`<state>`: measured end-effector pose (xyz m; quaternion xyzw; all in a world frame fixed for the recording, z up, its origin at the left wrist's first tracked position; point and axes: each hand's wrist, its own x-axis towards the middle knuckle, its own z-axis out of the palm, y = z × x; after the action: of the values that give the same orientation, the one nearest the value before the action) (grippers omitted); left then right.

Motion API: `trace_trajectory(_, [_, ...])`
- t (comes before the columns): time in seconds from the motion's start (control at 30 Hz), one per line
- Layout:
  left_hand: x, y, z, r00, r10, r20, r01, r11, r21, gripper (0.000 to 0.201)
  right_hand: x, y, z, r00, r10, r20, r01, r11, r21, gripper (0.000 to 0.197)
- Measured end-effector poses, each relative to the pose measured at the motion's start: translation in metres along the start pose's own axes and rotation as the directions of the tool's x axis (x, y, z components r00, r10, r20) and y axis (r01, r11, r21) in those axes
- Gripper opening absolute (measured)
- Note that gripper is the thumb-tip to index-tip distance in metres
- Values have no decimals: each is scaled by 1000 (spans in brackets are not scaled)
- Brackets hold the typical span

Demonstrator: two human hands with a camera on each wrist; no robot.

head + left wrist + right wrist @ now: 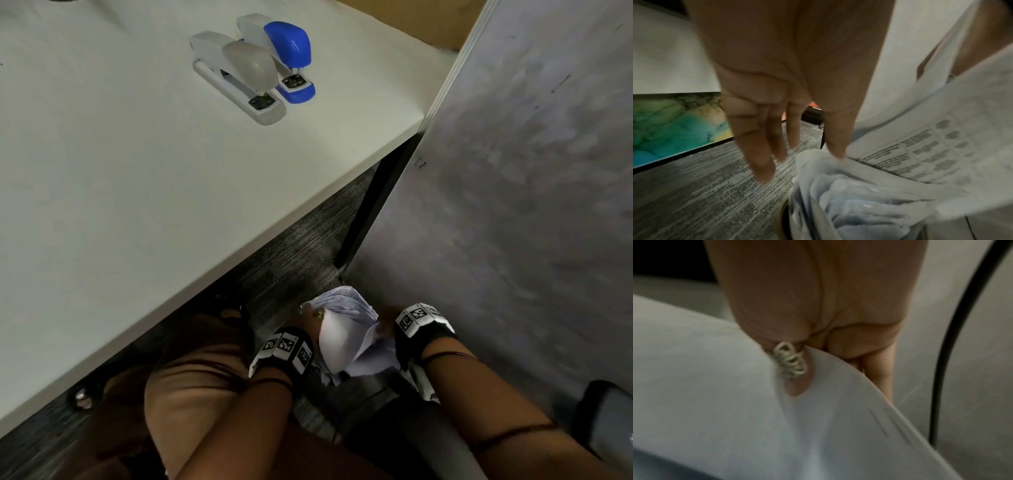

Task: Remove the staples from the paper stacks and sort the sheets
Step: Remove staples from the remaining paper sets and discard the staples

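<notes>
Below the edge of the table (144, 178), down near the carpeted floor (301, 246), the person holds a bundle of white paper sheets (337, 346) between both hands. The sheets are bent and bowed rather than flat: the head view shows one large sheet bulging outward in a smooth curve, with more sheets crumpled and fanned behind it. In the left wrist view the paper (920, 154) carries a printed table with dark text and rows of grey blotches, all too blurred to read, and beneath it lies a mass of crumpled pale sheets (855, 211), seemingly bunched inside a container whose rim barely shows.

The left hand (310, 320) is at the left side of the bundle. Its fingers (758, 154) hang straight and slightly spread, pointing down, and the finger nearest the paper touches the sheet's edge; whether the thumb grips the paper cannot be told.

The right hand (387, 325) pinches the sheet: in the right wrist view the thumb (795, 386) presses on the curved white paper (735, 402) with the other fingers curled behind it. A small pale ring or coil (790, 361) sits at the thumb.

On the table, well apart from the paper, a grey stapler (239, 75) and a blue stapler (287, 58) lie side by side, touching. A grey partition panel (513, 205) stands to the right.
</notes>
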<state>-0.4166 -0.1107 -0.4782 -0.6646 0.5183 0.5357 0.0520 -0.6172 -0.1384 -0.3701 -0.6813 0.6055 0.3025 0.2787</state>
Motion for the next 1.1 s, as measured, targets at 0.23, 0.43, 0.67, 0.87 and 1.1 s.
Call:
trace_trajectory(0.23, [-24,10,7,991,129,-22,-126,986,106,61,-10,25,-17,953,269,-137,-256,961,102,33])
trace_trajectory(0.43, [-53,59,11,962,176,210,-102,941,-322,79,-9,0,-9,995,60,-79,-52,994,101,36])
trace_trajectory(0.67, [-42,62,-3,981,10,194,168,458,-873,63,-17,-36,-24,974,-221,55,214,970,116,36])
trace_trajectory(0.87, [-34,64,-16,968,180,173,29,607,-794,67,-20,-17,-17,947,-276,165,206,914,349,88])
trace_trajectory(1.1, [-32,77,-12,987,110,-113,-142,933,-331,43,-1,-14,-5,985,-163,51,168,974,-150,57])
